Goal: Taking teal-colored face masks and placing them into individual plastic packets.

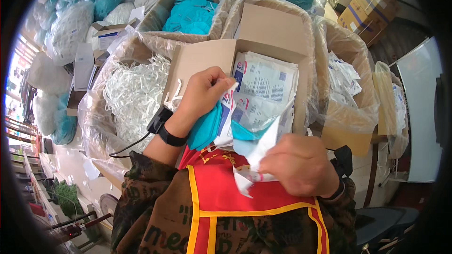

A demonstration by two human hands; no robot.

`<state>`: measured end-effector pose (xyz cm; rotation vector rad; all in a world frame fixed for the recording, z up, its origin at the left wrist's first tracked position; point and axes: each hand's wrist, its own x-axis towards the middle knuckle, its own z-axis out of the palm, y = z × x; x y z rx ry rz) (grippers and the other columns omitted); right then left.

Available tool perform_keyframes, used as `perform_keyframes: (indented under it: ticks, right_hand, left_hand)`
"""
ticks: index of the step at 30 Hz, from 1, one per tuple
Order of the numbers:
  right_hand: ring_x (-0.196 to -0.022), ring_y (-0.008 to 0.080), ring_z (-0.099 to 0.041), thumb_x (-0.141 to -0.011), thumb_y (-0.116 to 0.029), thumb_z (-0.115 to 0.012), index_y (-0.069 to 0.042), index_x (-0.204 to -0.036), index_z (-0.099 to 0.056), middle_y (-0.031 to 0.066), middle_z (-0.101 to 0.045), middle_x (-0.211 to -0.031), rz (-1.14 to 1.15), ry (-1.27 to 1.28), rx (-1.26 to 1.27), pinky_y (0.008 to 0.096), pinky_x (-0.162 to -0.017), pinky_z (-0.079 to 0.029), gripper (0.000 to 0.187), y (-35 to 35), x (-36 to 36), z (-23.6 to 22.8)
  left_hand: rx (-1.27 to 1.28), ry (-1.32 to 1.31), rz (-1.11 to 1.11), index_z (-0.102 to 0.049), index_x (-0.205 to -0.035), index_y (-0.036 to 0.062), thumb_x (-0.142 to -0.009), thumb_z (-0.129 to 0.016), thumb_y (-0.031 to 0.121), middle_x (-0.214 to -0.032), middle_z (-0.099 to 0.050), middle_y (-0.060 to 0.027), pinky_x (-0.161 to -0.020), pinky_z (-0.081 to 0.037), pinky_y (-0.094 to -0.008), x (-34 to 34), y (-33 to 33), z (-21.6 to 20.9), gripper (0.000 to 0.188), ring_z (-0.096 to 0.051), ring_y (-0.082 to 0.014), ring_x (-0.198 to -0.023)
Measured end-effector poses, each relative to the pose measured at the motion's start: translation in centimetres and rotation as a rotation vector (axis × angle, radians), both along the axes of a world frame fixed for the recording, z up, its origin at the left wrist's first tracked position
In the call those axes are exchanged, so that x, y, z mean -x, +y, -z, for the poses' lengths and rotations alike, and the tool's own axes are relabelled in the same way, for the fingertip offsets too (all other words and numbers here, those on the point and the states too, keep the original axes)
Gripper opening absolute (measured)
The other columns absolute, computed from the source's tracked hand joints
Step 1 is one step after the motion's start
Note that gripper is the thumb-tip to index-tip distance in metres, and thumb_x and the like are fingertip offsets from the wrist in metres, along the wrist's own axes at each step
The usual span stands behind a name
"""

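My left hand grips a folded teal garment together with the top edge of a clear plastic pouch that has a printed white paper face. My right hand pinches the lower end of that same pouch close to my chest. The teal cloth sits partly inside the pouch. Just behind both hands stands an open cardboard box holding flat sealed packets of the same kind.
A plastic-lined carton of white cords is at the left. Another lined carton of teal garments lies behind. A carton of white packets stands at the right. Bagged goods are piled at the far left, brown boxes at the top right.
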<state>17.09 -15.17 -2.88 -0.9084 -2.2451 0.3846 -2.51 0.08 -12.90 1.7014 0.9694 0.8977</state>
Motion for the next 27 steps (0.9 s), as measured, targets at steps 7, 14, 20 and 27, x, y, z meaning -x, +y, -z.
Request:
perform_keyframes:
  ticks: [7, 14, 20, 27]
  right_hand:
    - [-0.06, 0.0238, -0.055, -0.073, 0.004, -0.071, 0.0, -0.08, -0.063, 0.0073, -0.051, -0.072, 0.296, 0.189, -0.023, 0.0332, -0.054, -0.045, 0.011, 1.2, -1.2, 1.4]
    - [-0.065, 0.0216, -0.058, -0.067, -0.002, -0.071, -0.005, -0.083, -0.064, 0.0063, -0.052, -0.075, 0.199, 0.072, -0.166, 0.0315, -0.055, -0.046, 0.018, 1.8, 0.1, 2.1]
    - [-0.07, 0.0256, -0.058, -0.078, -0.002, -0.066, -0.005, -0.09, -0.059, 0.009, -0.056, -0.08, 0.289, 0.078, -0.178, 0.0317, -0.061, -0.047, 0.014, 3.2, -3.1, 3.2]
    - [-0.07, 0.0172, -0.056, -0.093, -0.004, -0.055, -0.002, -0.091, -0.054, 0.0088, -0.057, -0.077, 0.506, 0.295, 0.095, 0.0273, -0.066, -0.045, 0.002, 5.7, -5.1, 6.0]
  left_hand:
    - [-0.554, 0.344, 0.014, -0.066, -0.099, 0.0109, -0.077, -0.069, 0.009, -0.093, -0.061, -0.0074, -0.063, -0.051, -0.0382, 0.4, -3.0, -3.4, 0.022, -0.064, -0.0321, -0.08]
    - [-0.34, 0.184, 0.497, -0.069, -0.099, 0.0028, -0.079, -0.073, 0.008, -0.095, -0.067, -0.0131, -0.072, -0.051, -0.034, 1.0, -5.6, -5.5, 0.021, -0.065, -0.0287, -0.083]
    - [-0.188, 0.01, 0.467, -0.068, -0.095, 0.0003, -0.083, -0.069, 0.004, -0.089, -0.067, -0.012, -0.072, -0.05, -0.0321, 1.4, -5.3, -4.7, 0.013, -0.066, -0.0254, -0.081]
    - [0.005, -0.497, -0.255, -0.06, -0.097, 0.0035, -0.089, -0.06, 0.007, -0.074, -0.057, 0.0015, -0.052, -0.032, -0.0176, 8.5, -4.7, -6.6, 0.008, -0.044, -0.0033, -0.056]
